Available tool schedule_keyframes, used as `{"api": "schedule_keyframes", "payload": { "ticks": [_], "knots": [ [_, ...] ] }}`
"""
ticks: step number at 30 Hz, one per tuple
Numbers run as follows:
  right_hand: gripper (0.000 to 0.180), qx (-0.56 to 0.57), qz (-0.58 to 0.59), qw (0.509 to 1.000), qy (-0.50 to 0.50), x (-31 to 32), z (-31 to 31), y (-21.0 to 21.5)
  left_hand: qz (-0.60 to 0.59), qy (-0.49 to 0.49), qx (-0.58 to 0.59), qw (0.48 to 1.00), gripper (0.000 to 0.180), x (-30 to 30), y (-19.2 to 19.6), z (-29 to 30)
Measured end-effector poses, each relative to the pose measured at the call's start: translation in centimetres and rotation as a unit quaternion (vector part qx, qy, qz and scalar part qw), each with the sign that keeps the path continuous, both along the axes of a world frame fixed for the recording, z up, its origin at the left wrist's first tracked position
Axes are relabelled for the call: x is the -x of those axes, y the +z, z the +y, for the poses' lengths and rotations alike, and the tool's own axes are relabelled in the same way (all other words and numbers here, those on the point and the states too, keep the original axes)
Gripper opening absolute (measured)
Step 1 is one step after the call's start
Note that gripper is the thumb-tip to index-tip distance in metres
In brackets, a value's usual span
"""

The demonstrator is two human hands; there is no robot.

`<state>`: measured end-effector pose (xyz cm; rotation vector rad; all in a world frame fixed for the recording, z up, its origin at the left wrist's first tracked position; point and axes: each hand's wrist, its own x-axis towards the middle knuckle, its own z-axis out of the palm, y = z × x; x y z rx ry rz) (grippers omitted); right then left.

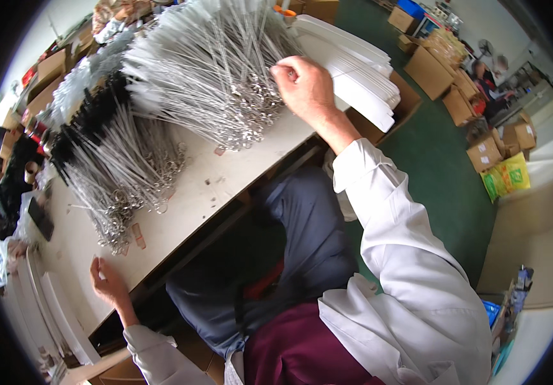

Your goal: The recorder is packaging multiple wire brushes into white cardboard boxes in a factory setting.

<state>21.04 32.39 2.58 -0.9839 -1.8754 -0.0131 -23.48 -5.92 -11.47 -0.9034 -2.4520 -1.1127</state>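
A large heap of thin wire brushes with whitish bristles point(190, 64) lies across the table point(190, 186), the looped wire ends toward me. To its left is a second pile of wire brushes point(122, 157), some with black bristles. My right hand point(306, 86) is closed in a pinch beside the right edge of the large heap; whatever is in its fingers is hidden. My left hand point(109, 283) is over the table's near left corner, below the smaller pile. Its fingers are curled and pressed together, and I cannot make out anything in them.
Stacked white flat strips point(353, 64) lie right of the large heap, and long white panels point(65, 314) stand at the lower left. Small brownish tags point(138, 236) lie near the wire loops. Cardboard boxes point(430, 70) are on the green floor, where another person point(489, 90) sits far right.
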Motion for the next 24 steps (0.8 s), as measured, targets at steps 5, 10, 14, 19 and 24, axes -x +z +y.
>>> {"api": "schedule_keyframes", "payload": {
  "ticks": [5, 10, 14, 19, 24],
  "knots": [
    [0.048, 0.109, -0.262, 0.927, -0.247, -12.5, 2.8, -3.3, 0.020, -0.014, 0.006, 1.000, 0.036, -0.1, -0.1, 0.6],
    [0.069, 0.128, -0.364, 0.874, -0.296, -17.8, 2.1, -6.0, 0.017, -0.005, 0.026, 0.999, 0.037, 0.2, -0.2, 0.5],
    [0.065, 0.094, -0.370, 0.881, -0.280, -19.4, 2.8, -7.4, 0.021, -0.001, 0.035, 0.999, 0.036, 0.2, -0.3, 0.4],
    [0.059, 0.055, -0.349, 0.900, -0.255, -20.4, 3.0, -7.6, 0.030, -0.005, 0.033, 0.999, 0.035, 0.5, -0.5, 0.5],
    [0.051, 0.088, -0.337, 0.904, -0.250, -20.2, 2.7, -6.5, 0.034, -0.002, 0.035, 0.999, 0.034, 0.6, -0.4, 0.3]
  ]
}}
